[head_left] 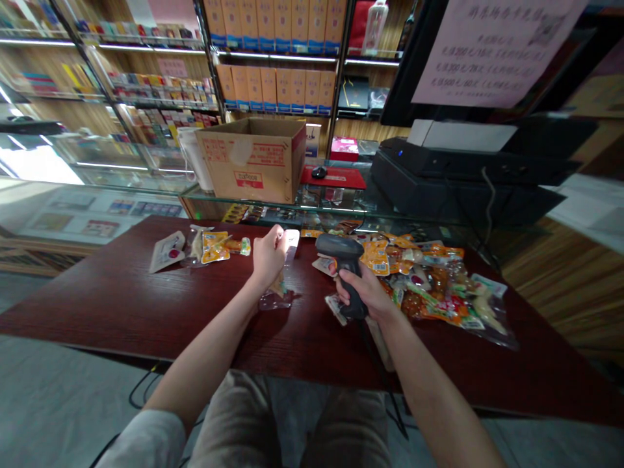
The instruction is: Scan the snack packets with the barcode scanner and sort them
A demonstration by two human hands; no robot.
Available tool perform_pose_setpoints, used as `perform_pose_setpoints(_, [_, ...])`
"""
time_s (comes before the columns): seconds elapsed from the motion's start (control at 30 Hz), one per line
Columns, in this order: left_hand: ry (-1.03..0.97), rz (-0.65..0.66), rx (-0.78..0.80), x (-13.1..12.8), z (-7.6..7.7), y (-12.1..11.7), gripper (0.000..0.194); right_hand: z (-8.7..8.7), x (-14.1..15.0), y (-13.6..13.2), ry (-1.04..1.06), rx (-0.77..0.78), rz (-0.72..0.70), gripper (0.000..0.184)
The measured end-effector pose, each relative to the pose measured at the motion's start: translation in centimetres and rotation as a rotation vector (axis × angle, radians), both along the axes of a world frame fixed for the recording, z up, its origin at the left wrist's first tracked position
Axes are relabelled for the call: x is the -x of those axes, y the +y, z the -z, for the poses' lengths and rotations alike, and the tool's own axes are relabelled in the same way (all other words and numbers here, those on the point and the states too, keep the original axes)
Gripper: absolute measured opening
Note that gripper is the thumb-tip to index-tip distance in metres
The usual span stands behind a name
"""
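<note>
My right hand [364,290] is wrapped round the grip of a black barcode scanner [341,247], whose head points left toward my other hand. A cable runs from the handle down over the table's front edge. In my left hand [269,258], closed at the middle of the table, is a clear snack packet [277,299] with a pale label on top. Its lower end hangs down close to the tabletop. A pile of packaged snacks [429,279] in orange and clear wrappers lies right of the scanner. Further left, a few more snack packets [214,247] lie together.
The dark red table [121,292] spans the front. Behind it a glass counter carries an open cardboard box [253,162], a mouse [319,172] on a red mat and a black printer-like machine [478,162]. Stocked shelves [277,58] line the back.
</note>
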State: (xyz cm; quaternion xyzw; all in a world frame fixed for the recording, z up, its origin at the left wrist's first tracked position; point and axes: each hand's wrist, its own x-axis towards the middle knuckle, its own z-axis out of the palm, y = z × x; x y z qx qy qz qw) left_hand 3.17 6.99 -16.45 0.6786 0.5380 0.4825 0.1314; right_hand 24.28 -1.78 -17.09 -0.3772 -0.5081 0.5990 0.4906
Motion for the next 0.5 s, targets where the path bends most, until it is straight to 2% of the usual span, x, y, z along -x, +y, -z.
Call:
perform_pose_setpoints(0.13, [0.114,-0.044,-0.004,0.4,0.1,0.3,0.025,-0.2,-0.2,0.0,0.037,0.014,-0.003,0.035])
perform_pose_setpoints(0.23, [0.229,-0.098,0.091,1.6,0.5,1.7,0.024,-0.2,-0.5,0.2,0.061,0.024,0.001,0.035])
perform_pose_setpoints(0.4, [0.463,-0.359,0.292,4.6,1.3,4.6,0.038,0.1,-1.2,0.7,0.072,0.063,0.116,0.038])
perform_pose_setpoints(0.5, [0.557,-0.512,0.295,6.1,1.6,5.1,0.047,0.2,-1.7,1.1,0.091,0.076,0.178,0.04])
